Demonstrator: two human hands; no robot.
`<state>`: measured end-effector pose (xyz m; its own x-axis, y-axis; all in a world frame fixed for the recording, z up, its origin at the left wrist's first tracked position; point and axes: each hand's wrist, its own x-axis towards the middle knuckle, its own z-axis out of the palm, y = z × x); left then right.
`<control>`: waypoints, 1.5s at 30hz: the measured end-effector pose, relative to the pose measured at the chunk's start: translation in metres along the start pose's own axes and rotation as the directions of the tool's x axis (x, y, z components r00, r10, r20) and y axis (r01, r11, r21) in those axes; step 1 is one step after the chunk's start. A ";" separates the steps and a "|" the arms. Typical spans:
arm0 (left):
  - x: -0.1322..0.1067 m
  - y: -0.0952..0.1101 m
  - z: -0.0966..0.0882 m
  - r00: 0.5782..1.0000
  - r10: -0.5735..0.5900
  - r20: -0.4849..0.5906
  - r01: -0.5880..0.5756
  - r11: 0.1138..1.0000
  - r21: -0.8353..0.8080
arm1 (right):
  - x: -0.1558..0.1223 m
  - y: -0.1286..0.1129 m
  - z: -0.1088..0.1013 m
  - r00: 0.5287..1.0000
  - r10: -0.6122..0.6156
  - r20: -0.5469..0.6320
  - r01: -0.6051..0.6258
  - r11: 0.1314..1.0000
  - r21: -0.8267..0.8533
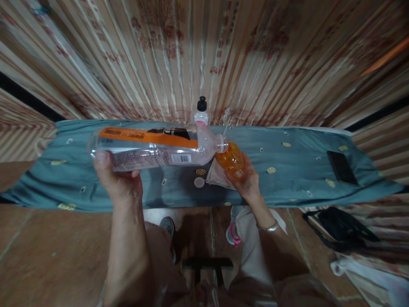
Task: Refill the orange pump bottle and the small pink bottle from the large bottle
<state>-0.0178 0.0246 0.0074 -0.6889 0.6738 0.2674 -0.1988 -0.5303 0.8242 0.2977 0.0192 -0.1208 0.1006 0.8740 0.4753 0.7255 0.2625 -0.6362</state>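
My left hand (pixel 118 177) is wrapped round the base end of a large clear plastic bottle (pixel 159 147), which lies almost level in the air with an orange-and-black label. Its open neck points right and meets the mouth of a small orange translucent bottle (pixel 232 160), tilted in my right hand (pixel 247 179). Whether liquid passes between them I cannot make out. Below, on the cloth, are a white round cap (pixel 199 182) and a pale folded cloth (pixel 219 174). Behind the large bottle stands a clear bottle with a black top (pixel 202 104).
A teal patterned cloth (pixel 281 187) covers the long narrow table. At its right end lies a black phone-like slab (pixel 341 167). Striped curtains (pixel 204 55) hang close behind. A black bag (pixel 345 228) is at the lower right.
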 end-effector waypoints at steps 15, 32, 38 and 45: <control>0.005 -0.005 -0.005 0.999 0.031 0.016 -0.030 0.998 -0.054 | 0.001 0.001 -0.001 1.000 0.000 0.022 0.000 1.000 -0.018; 0.005 -0.006 -0.006 1.000 0.020 0.006 -0.020 0.999 -0.046 | 0.000 0.003 0.000 1.000 -0.006 0.002 0.006 1.000 -0.017; 0.005 -0.006 -0.005 0.998 0.027 0.051 -0.024 0.998 -0.066 | 0.000 -0.001 0.001 1.000 0.011 0.009 -0.011 1.000 0.002; 0.007 -0.007 -0.006 0.996 0.048 0.070 -0.041 0.994 -0.098 | 0.000 -0.001 0.000 1.000 0.005 0.013 -0.004 1.000 -0.015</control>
<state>-0.0255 0.0296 0.0003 -0.6474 0.6816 0.3410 -0.2376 -0.6056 0.7595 0.2972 0.0189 -0.1205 0.0949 0.8806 0.4642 0.7354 0.2523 -0.6289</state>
